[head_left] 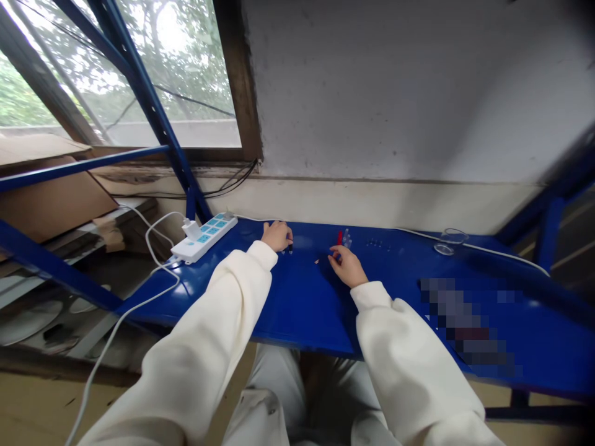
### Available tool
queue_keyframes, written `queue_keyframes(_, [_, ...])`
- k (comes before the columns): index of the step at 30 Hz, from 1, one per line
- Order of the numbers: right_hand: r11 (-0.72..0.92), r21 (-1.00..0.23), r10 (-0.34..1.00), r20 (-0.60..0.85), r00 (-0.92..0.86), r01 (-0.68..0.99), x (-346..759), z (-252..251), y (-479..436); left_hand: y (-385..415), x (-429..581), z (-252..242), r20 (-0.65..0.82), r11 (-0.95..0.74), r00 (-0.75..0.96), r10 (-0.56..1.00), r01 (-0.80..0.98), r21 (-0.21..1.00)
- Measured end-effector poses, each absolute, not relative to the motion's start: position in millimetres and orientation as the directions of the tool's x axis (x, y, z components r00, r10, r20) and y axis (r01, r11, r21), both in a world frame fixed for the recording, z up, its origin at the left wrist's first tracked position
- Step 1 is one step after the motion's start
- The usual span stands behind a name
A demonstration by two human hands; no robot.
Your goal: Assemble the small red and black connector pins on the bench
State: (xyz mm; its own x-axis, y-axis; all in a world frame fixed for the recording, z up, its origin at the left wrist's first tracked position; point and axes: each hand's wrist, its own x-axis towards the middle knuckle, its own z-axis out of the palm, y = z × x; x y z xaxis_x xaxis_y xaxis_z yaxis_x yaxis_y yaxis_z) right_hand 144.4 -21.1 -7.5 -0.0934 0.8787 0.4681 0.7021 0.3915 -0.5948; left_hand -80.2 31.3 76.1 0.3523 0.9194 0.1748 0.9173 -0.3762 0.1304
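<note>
Both arms in white sleeves reach across a blue metal bench [302, 303]. My left hand [276, 236] rests near the back of the bench with its fingers curled, and a small dark piece shows at the fingertips. My right hand [346, 266] lies a little to the right, fingers bent, next to a small red part [339, 238] and a few small clear parts [346, 237]. A tiny brown bit [317, 261] lies on the bench between the hands. I cannot make out whether either hand grips anything.
A white power strip [203, 237] with blue sockets and a plugged adapter sits at the bench's left end, its white cable [116, 322] trailing down. A row of small dark pieces [380, 244] and a clear round dish [445, 248] lie to the right. Cardboard [51, 198] leans at left under the window.
</note>
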Motion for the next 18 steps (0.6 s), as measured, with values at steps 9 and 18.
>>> queue_keyframes(9, [0.366, -0.596, 0.889, 0.451, -0.079, 0.715, 145.1, -6.4, -21.3, 28.2, -80.7, 76.8, 0.183, -0.37, 0.346, 0.92, 0.921, 0.123])
queue_keyframes(18, [0.277, -0.547, 0.908, 0.418, -0.029, 0.79, 146.5, 0.1, -24.9, 28.0, -79.8, 75.5, 0.18, -0.376, 0.351, 0.919, 0.917, 0.133])
